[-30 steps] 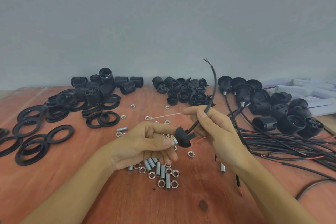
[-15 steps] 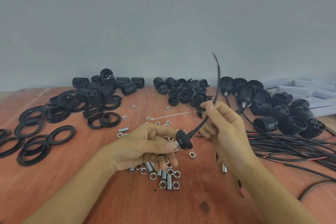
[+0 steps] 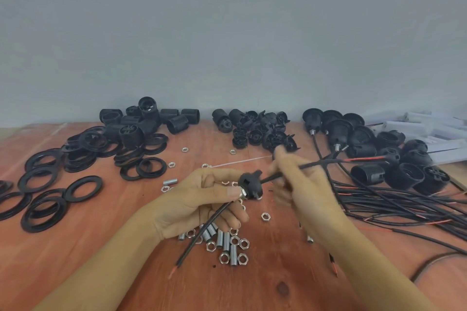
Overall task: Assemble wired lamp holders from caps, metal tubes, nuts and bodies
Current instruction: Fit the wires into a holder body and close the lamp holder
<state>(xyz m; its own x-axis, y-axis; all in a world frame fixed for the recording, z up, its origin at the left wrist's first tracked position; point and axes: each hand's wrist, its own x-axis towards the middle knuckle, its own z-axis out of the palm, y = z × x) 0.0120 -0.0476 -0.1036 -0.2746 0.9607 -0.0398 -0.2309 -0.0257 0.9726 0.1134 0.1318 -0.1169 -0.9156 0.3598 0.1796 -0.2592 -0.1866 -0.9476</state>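
A plain grey-blue wall (image 3: 227, 33) rises straight behind the table (image 3: 101, 247) and fills the upper half of the view, evenly lit by soft light that casts only faint shadows. The table is reddish-brown wood with visible grain and a dark knot (image 3: 282, 288) near its front edge. At its far right end, against the wall, lie long white boxes (image 3: 429, 129).

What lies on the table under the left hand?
Silver metal tubes and hex nuts show below the left hand, which pinches the black cap; the black wire trails across them. How far they reach beneath the palm is hidden.
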